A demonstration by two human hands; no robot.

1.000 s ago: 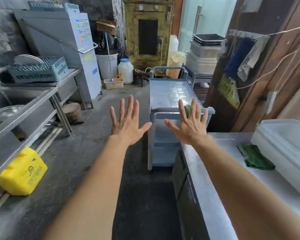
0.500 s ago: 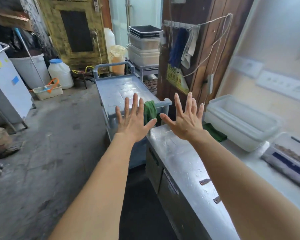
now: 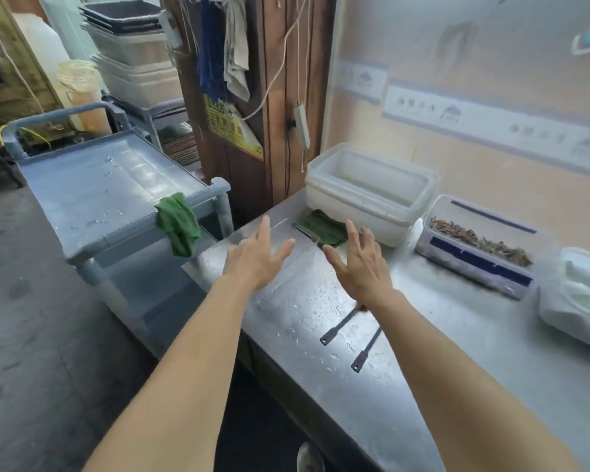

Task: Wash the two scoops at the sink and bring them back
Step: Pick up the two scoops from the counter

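Observation:
Two scoops lie on the wet steel counter (image 3: 321, 362). Only their thin metal handles show: one scoop handle (image 3: 338, 327) and a second scoop handle (image 3: 367, 349), side by side. Their bowls are hidden under my right forearm. My right hand (image 3: 358, 262) hovers above the counter, fingers spread, holding nothing. My left hand (image 3: 258, 258) is stretched out beside it over the counter's left end, also empty with fingers apart. The sink is out of view.
A white tub (image 3: 368, 192) stands at the counter's back over a folded green cloth (image 3: 321, 228). A clear box of dried bits (image 3: 477, 245) and a white container (image 3: 583, 294) sit to the right. A grey cart (image 3: 92, 189) with a green rag (image 3: 178, 224) stands left.
My view has swung right from the sink side and floor to the counter. Both hands stay raised and open; the two scoop handles have come into sight.

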